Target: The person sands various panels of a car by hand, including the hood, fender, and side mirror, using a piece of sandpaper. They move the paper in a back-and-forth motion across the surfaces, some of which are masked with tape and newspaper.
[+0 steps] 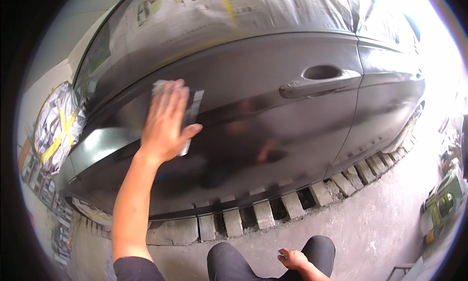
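My left hand lies flat against the dark matte car door, fingers pointing up and thumb out to the right. Beneath the palm is a thin pale grey sheet, pressed on the door; its edges stick out around the hand. Whether it is paper or cloth I cannot make out, and the hand is a little blurred. Low by my right knee, my right hand hovers or rests with loosely bent fingers and nothing visible in it. A door handle sits to the right of the left hand.
Masking paper covers the window above the door. A wrapped side mirror with yellow tape juts out at the left. Below the door runs a slotted concrete strip. A green plastic stool-like object stands at the right. My knees are close in front.
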A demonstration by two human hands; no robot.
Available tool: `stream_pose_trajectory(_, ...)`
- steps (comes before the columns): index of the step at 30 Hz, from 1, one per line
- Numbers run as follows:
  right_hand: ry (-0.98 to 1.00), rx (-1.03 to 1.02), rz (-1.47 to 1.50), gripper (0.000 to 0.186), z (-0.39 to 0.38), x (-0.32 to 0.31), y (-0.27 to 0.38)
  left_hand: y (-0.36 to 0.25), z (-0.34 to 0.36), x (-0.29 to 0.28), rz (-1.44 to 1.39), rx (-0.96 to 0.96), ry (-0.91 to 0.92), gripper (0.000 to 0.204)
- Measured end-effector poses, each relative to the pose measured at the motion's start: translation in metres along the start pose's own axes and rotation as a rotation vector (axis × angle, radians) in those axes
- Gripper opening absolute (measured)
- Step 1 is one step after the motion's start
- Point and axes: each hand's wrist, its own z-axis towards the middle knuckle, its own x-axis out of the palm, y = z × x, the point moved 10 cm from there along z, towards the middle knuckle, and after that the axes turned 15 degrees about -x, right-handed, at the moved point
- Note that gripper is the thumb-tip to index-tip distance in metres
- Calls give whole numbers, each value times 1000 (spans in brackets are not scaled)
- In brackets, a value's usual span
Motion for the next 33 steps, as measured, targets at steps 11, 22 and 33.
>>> stream_pose_trajectory(11,-93,11,191,42,-42,25,42,-142,66,11,-69,518,-51,59)
stream_pose_trajectory(22,-129,-89,123,44,-57,42,105,-65,-13,0,5,113,-263,71)
stream_pose_trajectory(33,-81,46,142,39,-48,70,105,16,-70,17,-37,-57,-305,72)
